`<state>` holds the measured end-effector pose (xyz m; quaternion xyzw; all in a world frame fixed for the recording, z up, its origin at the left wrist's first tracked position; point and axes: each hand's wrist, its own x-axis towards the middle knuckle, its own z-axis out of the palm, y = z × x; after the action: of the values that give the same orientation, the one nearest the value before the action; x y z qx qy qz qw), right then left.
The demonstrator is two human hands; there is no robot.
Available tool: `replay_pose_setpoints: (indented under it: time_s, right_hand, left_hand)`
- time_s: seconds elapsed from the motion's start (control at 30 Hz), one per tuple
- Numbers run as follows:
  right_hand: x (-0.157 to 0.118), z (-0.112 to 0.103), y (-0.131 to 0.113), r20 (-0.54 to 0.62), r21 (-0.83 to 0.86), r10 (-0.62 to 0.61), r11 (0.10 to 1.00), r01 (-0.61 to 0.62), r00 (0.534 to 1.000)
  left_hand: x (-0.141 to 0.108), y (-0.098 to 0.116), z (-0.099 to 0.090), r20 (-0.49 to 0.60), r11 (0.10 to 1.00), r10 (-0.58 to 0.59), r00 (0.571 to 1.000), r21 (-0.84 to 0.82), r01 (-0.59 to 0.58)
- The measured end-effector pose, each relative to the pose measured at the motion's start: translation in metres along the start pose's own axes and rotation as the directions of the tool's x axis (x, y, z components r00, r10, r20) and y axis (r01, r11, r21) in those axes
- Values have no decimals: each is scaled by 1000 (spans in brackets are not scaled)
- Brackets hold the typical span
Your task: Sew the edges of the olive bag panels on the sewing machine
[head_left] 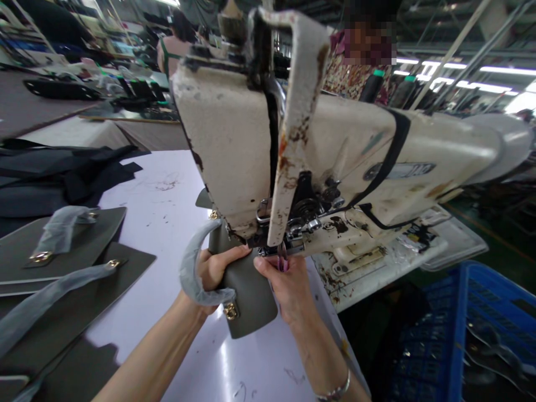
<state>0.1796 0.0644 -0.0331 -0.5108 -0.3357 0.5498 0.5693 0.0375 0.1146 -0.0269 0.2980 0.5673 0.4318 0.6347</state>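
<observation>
The left hand (211, 271) is half-curling inside the wrapped handle (189, 271), one digit pressing the gray-green panel (253, 290); whether it's gripping, I can't tell. The right hand (292, 287) is closing around a pink tool (283, 263), thumb bracing on the panel. That's sitting below the sewing machine's head (230, 139), handle already fitted; stitching is seemingly remaining, its extent hiding underneath.

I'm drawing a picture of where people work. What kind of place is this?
Probably a sewing workshop or factory. A big sewing machine stands over a grey-green panel with a wrapped handle, similar panels lie piled at the left, and what look like thread spools stand behind the machine.
</observation>
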Motion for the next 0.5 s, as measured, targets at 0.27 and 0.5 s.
replay_pose_setpoints:
  time_s: [0.27, 0.5]
  right_hand:
    - [-2, -4, 0, -12, -194, -43, 980, 40, 999]
    - [-30, -8, -20, 82, -469, -181, 861, 198, 980]
  left_hand:
    - [2, -2, 0, -7, 1000, 10, 1000, -19, -10]
    - [-4, -7, 3, -2, 994, -52, 999, -92, 51]
